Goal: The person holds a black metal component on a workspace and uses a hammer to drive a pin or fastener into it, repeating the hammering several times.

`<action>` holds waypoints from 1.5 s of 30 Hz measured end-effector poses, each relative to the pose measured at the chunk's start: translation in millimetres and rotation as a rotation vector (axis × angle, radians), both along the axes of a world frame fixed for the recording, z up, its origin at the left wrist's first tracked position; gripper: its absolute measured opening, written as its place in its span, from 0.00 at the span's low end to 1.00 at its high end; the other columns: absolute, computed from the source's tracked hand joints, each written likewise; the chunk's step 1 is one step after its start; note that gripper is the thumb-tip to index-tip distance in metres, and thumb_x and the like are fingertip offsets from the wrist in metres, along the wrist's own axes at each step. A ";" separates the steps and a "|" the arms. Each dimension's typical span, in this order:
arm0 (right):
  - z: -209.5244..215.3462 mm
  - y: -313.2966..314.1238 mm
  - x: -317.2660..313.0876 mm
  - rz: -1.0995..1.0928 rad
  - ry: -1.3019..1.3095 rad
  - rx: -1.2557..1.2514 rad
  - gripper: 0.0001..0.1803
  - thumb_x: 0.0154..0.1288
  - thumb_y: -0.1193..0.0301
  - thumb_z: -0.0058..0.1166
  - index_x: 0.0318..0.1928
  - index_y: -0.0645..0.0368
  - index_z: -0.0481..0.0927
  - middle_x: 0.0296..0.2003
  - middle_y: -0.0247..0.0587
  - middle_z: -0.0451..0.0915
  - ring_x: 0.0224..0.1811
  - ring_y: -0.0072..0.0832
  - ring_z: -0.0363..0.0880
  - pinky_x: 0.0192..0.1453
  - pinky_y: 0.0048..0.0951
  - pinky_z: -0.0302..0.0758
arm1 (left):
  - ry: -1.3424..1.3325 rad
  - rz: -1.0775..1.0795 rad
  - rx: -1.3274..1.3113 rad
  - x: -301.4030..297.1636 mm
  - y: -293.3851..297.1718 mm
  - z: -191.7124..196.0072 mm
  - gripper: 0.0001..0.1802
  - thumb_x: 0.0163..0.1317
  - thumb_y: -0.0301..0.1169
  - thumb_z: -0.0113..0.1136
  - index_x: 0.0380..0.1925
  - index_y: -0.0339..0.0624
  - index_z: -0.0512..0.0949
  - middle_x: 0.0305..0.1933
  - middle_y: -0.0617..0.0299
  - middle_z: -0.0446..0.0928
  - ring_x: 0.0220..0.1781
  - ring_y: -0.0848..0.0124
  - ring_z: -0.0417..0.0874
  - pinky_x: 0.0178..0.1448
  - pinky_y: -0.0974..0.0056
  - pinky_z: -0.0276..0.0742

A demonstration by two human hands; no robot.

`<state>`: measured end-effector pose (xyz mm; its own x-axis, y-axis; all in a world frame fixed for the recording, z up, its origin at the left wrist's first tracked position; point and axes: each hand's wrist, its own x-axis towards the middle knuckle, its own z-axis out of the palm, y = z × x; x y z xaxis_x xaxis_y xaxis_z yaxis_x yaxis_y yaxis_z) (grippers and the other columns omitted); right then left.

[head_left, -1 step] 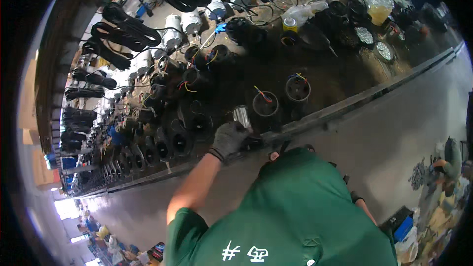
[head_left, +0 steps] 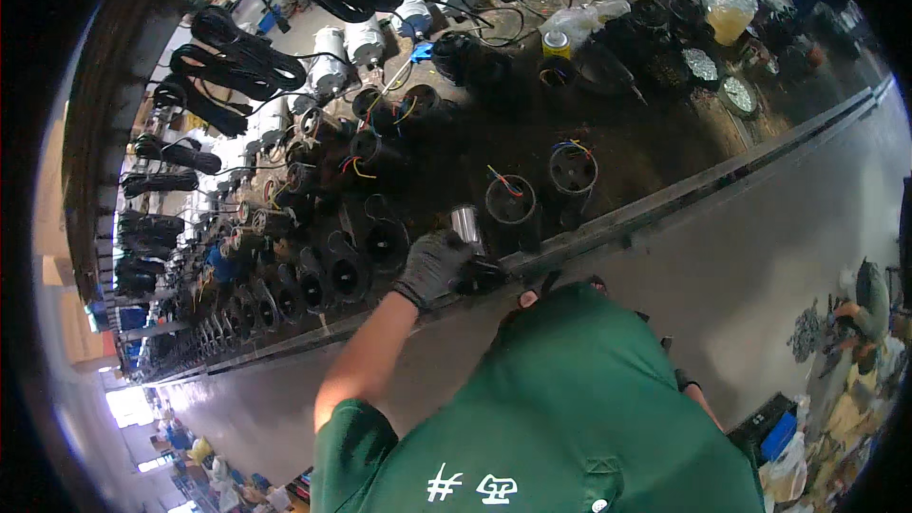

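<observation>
My left hand (head_left: 432, 266), in a dark grey glove, is at the front edge of the dark workbench. Its fingers are closed on a shiny silver cylinder (head_left: 464, 220) that stands above a black round end piece (head_left: 478, 276). Just right of it, a black cylindrical housing (head_left: 511, 199) stands upright with coloured wires coming out of its top. A second such housing (head_left: 574, 171) is farther right. My right hand (head_left: 688, 382) hangs low beside my body, gloved in black; its fingers are hidden behind my green shirt.
A row of black round covers (head_left: 347, 275) runs left along the bench edge. Coiled black cables (head_left: 237, 71) hang over white-and-black motor bodies. Toward the back right lie a yellow can (head_left: 556, 44) and a bowl of small metal parts (head_left: 738, 95). Another person (head_left: 863, 309) is at far right.
My left hand has shifted slightly left, and more of the black end piece shows below it. The silver cylinder stays in nearly the same place.
</observation>
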<state>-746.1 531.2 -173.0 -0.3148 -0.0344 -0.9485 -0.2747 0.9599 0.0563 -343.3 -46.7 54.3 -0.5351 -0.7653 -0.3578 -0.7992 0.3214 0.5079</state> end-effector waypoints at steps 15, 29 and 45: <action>19.9 -8.2 25.3 -0.120 0.021 0.006 0.20 0.70 0.60 0.62 0.53 0.61 0.82 0.39 0.52 0.84 0.38 0.43 0.85 0.39 0.47 0.80 | -0.246 0.019 -0.537 -43.7 -76.3 -24.5 0.39 0.67 0.58 0.59 0.75 0.57 0.67 0.78 0.40 0.63 0.75 0.34 0.67 0.72 0.38 0.70; 3.7 -10.8 -8.1 -0.093 0.012 -0.011 0.22 0.70 0.58 0.62 0.54 0.62 0.80 0.42 0.54 0.85 0.42 0.45 0.86 0.42 0.48 0.80 | -0.044 -0.198 -0.679 -30.4 -53.1 -14.4 0.37 0.55 0.45 0.69 0.67 0.56 0.76 0.78 0.45 0.63 0.78 0.39 0.63 0.75 0.35 0.64; -21.4 12.1 -59.2 -0.034 -0.006 -0.030 0.26 0.69 0.55 0.62 0.57 0.63 0.79 0.45 0.57 0.85 0.47 0.47 0.86 0.46 0.49 0.81 | -0.100 -0.301 -0.296 -87.0 86.0 -147.5 0.22 0.62 0.42 0.64 0.54 0.49 0.82 0.52 0.46 0.82 0.54 0.46 0.84 0.58 0.43 0.79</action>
<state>-805.3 543.3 -194.4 -0.3103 -0.0528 -0.9492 -0.2424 0.9698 0.0253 -430.3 39.3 -93.2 -0.7238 -0.6579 -0.2079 -0.6883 0.6676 0.2836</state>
